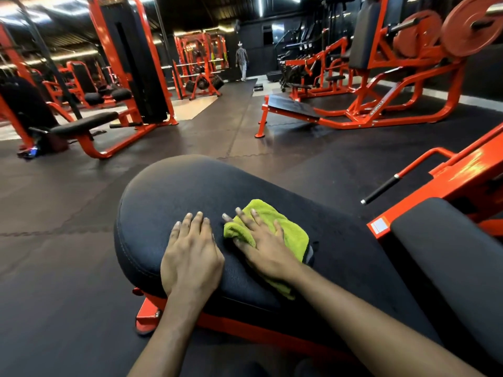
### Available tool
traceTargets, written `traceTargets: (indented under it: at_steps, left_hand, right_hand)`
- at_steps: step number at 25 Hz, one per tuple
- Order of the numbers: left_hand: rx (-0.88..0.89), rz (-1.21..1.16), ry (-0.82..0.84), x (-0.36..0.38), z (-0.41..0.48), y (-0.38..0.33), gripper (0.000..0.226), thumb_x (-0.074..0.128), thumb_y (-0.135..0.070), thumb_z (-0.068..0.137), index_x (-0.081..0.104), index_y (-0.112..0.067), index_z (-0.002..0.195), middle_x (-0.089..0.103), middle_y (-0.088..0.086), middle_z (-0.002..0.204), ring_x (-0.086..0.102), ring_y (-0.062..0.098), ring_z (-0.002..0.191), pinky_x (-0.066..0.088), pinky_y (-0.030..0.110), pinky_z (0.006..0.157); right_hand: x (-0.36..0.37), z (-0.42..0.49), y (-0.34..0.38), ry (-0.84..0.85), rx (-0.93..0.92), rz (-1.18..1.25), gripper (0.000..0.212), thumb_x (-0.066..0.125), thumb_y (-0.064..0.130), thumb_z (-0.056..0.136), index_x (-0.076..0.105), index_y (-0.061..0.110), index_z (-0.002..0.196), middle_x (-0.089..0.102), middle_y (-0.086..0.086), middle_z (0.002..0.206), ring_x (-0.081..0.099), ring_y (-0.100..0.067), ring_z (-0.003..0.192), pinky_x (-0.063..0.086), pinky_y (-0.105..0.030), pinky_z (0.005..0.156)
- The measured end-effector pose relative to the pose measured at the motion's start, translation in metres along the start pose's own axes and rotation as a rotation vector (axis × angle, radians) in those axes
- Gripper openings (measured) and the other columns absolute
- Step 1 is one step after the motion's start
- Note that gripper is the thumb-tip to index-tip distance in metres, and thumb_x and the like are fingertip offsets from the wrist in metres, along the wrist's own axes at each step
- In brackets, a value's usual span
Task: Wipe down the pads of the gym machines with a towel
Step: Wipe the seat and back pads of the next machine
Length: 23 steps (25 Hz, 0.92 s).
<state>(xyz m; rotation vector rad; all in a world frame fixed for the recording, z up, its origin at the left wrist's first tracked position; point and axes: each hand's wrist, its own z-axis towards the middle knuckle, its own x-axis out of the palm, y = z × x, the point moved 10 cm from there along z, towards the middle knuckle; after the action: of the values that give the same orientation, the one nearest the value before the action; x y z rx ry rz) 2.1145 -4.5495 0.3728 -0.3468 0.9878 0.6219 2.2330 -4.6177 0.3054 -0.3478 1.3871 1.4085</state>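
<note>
A broad black seat pad (190, 191) with a rounded far end lies right in front of me on an orange frame. My left hand (190, 254) rests flat on the pad's near left part, fingers spread, holding nothing. My right hand (261, 240) presses flat on a folded lime-green towel (285, 229) that lies on the pad just right of my left hand. The towel's near end is hidden under my right wrist.
A second black pad (449, 254) sits at the right beside an orange frame with a black-gripped handle (381, 189). Orange machines stand at the left (89, 126) and far right (381, 99). A person (241, 63) walks far back. Dark rubber flooring (68, 200) surrounds the bench.
</note>
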Motion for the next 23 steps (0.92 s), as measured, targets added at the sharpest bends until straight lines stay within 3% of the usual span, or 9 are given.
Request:
traceTargets:
  at_steps: [2, 6, 8, 10, 13, 18, 21, 23]
  left_hand:
    - [0.016, 0.058, 0.099, 0.009, 0.014, -0.004, 0.060, 0.025, -0.025, 0.090, 0.060, -0.003, 0.133, 0.056, 0.013, 0.142, 0.047, 0.030, 0.136, 0.031, 0.045, 0.117]
    - [0.085, 0.041, 0.275, 0.061, 0.094, -0.027, 0.050, 0.028, -0.024, 0.102, 0.034, -0.014, 0.151, 0.022, 0.003, 0.164, 0.012, 0.022, 0.153, 0.007, 0.042, 0.124]
    - [0.123, 0.045, 0.291, 0.094, 0.144, -0.039, 0.049, 0.029, -0.024, 0.102, 0.034, -0.013, 0.150, 0.021, 0.003, 0.165, 0.010, 0.022, 0.153, 0.006, 0.042, 0.124]
    - [0.164, 0.059, 0.312, 0.127, 0.186, -0.049, 0.048, 0.029, -0.022, 0.102, 0.035, -0.013, 0.149, 0.022, 0.003, 0.164, 0.011, 0.022, 0.153, 0.006, 0.042, 0.125]
    - [0.229, 0.075, 0.313, 0.159, 0.225, -0.061, 0.045, 0.030, -0.019, 0.101, 0.042, -0.013, 0.144, 0.033, 0.003, 0.159, 0.020, 0.022, 0.150, 0.009, 0.040, 0.124]
    - [0.257, 0.042, 0.371, 0.190, 0.287, -0.063, 0.024, 0.039, -0.024, 0.095, 0.059, -0.019, 0.106, 0.067, 0.004, 0.118, 0.056, 0.024, 0.116, 0.027, 0.034, 0.111]
    - [0.302, 0.155, 0.400, 0.199, 0.291, -0.063, 0.025, 0.036, -0.020, 0.094, 0.056, -0.020, 0.110, 0.065, 0.003, 0.121, 0.055, 0.025, 0.116, 0.028, 0.035, 0.111]
    - [0.336, 0.188, 0.382, 0.199, 0.285, -0.067, 0.026, 0.034, -0.021, 0.096, 0.052, -0.020, 0.115, 0.061, 0.004, 0.125, 0.052, 0.025, 0.120, 0.027, 0.036, 0.113]
  right_hand:
    - [-0.009, 0.032, -0.032, 0.005, 0.079, -0.001, 0.051, 0.031, 0.061, 0.103, 0.011, 0.066, 0.150, 0.002, 0.023, 0.168, -0.008, -0.010, 0.156, -0.005, -0.064, 0.118]
    - [-0.019, 0.088, -0.101, 0.000, 0.306, 0.029, 0.050, 0.029, 0.062, 0.103, 0.010, 0.064, 0.150, 0.002, 0.017, 0.169, -0.009, -0.014, 0.156, -0.003, -0.068, 0.118]
    - [-0.026, 0.110, -0.135, -0.021, 0.412, 0.037, 0.058, 0.030, 0.059, 0.104, 0.008, 0.048, 0.157, 0.002, 0.012, 0.169, -0.008, -0.015, 0.156, -0.002, -0.065, 0.120]
    - [-0.034, 0.135, -0.170, -0.041, 0.509, 0.031, 0.065, 0.030, 0.057, 0.105, 0.010, 0.033, 0.162, 0.004, 0.008, 0.170, -0.007, -0.015, 0.156, 0.000, -0.064, 0.121]
    - [-0.034, 0.165, -0.200, -0.024, 0.620, 0.022, 0.064, 0.026, 0.058, 0.105, 0.017, 0.029, 0.161, 0.010, 0.007, 0.170, -0.003, -0.016, 0.157, 0.003, -0.067, 0.119]
    - [-0.015, 0.189, -0.150, -0.001, 0.212, 0.019, 0.050, 0.024, 0.061, 0.104, 0.006, 0.065, 0.150, 0.003, 0.026, 0.167, -0.005, -0.009, 0.156, -0.006, -0.060, 0.122]
    - [-0.021, 0.180, -0.193, -0.033, 0.329, 0.016, 0.051, 0.028, 0.064, 0.101, 0.008, 0.068, 0.148, 0.004, 0.026, 0.166, -0.005, -0.005, 0.155, -0.004, -0.057, 0.123]
    - [-0.028, 0.159, -0.233, -0.056, 0.490, 0.029, 0.060, 0.032, 0.064, 0.101, 0.016, 0.050, 0.157, 0.010, 0.020, 0.168, -0.002, -0.006, 0.155, 0.000, -0.058, 0.123]
